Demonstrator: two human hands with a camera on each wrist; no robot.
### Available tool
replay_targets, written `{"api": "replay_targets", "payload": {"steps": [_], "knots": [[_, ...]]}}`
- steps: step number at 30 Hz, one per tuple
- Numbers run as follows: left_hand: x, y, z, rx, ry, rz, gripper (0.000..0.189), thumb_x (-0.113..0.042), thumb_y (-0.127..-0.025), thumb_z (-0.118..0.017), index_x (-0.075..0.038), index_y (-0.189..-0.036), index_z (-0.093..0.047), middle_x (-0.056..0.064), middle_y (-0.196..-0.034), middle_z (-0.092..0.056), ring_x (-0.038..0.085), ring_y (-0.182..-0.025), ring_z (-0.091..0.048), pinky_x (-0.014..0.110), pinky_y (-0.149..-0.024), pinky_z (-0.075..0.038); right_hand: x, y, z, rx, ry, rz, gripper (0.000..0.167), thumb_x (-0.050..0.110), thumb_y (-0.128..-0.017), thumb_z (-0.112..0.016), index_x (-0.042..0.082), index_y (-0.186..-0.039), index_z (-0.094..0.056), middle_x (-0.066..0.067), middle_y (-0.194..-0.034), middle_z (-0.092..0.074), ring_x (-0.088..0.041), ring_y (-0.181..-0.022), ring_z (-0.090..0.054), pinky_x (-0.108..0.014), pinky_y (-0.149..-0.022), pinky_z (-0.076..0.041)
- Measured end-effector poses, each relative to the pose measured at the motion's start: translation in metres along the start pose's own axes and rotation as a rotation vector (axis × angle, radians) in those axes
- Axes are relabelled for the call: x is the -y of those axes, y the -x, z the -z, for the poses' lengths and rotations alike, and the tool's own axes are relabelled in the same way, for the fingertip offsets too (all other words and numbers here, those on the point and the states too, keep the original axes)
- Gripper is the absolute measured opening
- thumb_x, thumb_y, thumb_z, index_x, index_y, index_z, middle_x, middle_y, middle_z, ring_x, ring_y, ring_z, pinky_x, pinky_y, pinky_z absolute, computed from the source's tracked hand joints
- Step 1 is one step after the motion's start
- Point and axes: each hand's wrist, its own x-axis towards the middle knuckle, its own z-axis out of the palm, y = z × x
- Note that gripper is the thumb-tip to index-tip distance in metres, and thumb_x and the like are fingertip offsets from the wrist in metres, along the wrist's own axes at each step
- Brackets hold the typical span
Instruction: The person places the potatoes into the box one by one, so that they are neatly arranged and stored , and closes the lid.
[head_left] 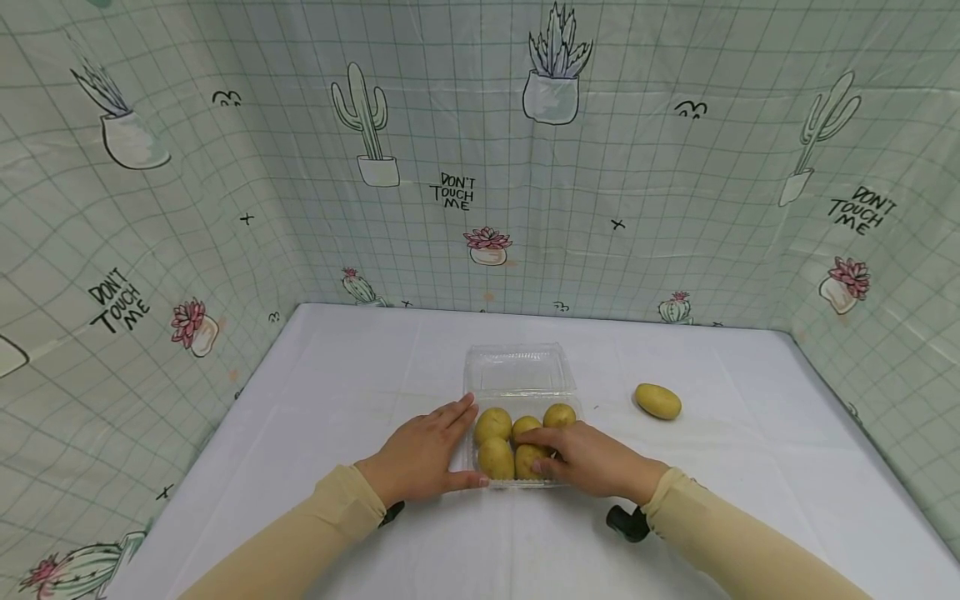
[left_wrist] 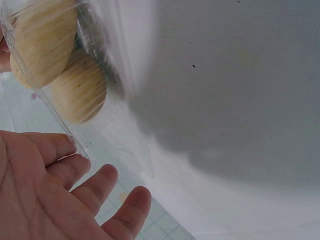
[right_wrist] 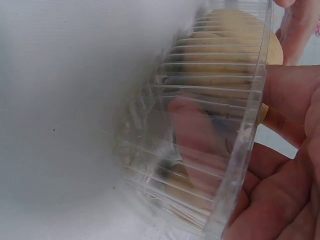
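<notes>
A clear plastic clamshell box lies with its lid folded back, away from me. Several yellow potatoes sit in its base, among them a front left potato and a back right potato. My left hand rests along the box's left side with its fingers extended, the fingertips touching the wall in the left wrist view. My right hand reaches into the box from the right and grips the front middle potato. One right finger shows through the ribbed wall, down inside the box.
A single loose potato lies on the white tablecloth, to the right of the box. Behind the table and at both sides hangs a grid-patterned curtain printed with cacti. Black wrist gear shows under the right wrist.
</notes>
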Motion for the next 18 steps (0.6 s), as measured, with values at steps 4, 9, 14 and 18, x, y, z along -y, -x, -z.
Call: {"api": "replay_targets", "payload": {"steps": [4,9,14,18], "knots": [[-0.0005,0.0001,0.0006,-0.006,0.003,-0.004,0.099,-0.07,-0.088,-0.057,0.001,-0.153,-0.036,0.013,-0.161,-0.028,0.029,-0.143,-0.035,0.046,-0.106,-0.04,0.0006,-0.0004,-0.0003,0.002,0.0,-0.008,0.04,0.024,-0.099,-0.065,0.01,-0.136,-0.062,0.002,-0.103,-0.068,-0.005,-0.079,-0.054,-0.031,-0.077,-0.051],[-0.0007,0.0002,0.0006,-0.004,-0.006,-0.005,0.099,-0.07,-0.088,-0.057,0.001,-0.153,-0.036,0.013,-0.161,-0.028,0.029,-0.142,-0.035,0.046,-0.106,-0.041,0.0008,-0.0006,-0.0015,0.005,0.004,-0.025,0.041,0.024,-0.098,-0.066,0.01,-0.136,-0.062,0.001,-0.108,-0.069,-0.005,-0.083,-0.055,-0.033,-0.081,-0.052],[-0.0002,-0.0004,0.0002,-0.004,-0.011,-0.003,0.099,-0.071,-0.088,-0.057,0.001,-0.153,-0.036,0.012,-0.161,-0.028,0.028,-0.143,-0.035,0.045,-0.106,-0.041,0.0012,-0.0012,-0.0014,0.005,0.007,-0.025,0.041,0.024,-0.098,-0.066,0.01,-0.136,-0.062,0.002,-0.105,-0.068,-0.005,-0.082,-0.055,-0.033,-0.08,-0.052],[-0.0002,-0.001,0.0004,0.002,-0.009,0.001,0.099,-0.071,-0.088,-0.056,0.0,-0.153,-0.036,0.012,-0.161,-0.028,0.028,-0.143,-0.035,0.045,-0.106,-0.041,0.0019,-0.0011,-0.0012,0.0,0.013,-0.019,0.041,0.023,-0.098,-0.066,0.009,-0.136,-0.062,0.001,-0.105,-0.069,-0.005,-0.082,-0.055,-0.033,-0.079,-0.052]]}}
